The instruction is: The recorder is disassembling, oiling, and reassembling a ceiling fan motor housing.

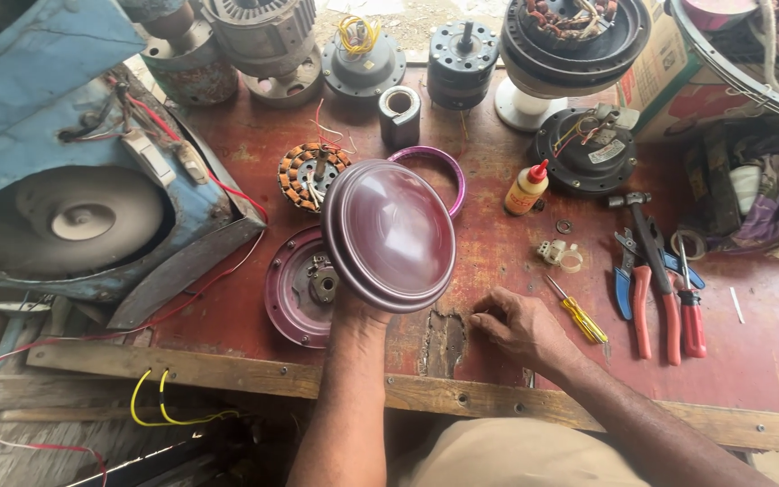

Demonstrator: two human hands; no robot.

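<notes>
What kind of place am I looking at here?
Most likely a small repair bench for fans and electric motors. Opened motors with copper windings stand along a worn red table, pliers and a screwdriver lie at hand, and the left hand holds up a maroon fan cover.

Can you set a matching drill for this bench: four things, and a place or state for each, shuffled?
Things:
1. maroon dome cover
2. yellow-handled screwdriver
3. glue bottle
4. purple ring

Places or states:
A. standing upright, red cap on top
B. lying flat behind the cover, partly hidden
C. held up by the left hand
D. lying just to the right of the right hand

Pairs: 1-C, 2-D, 3-A, 4-B
</notes>
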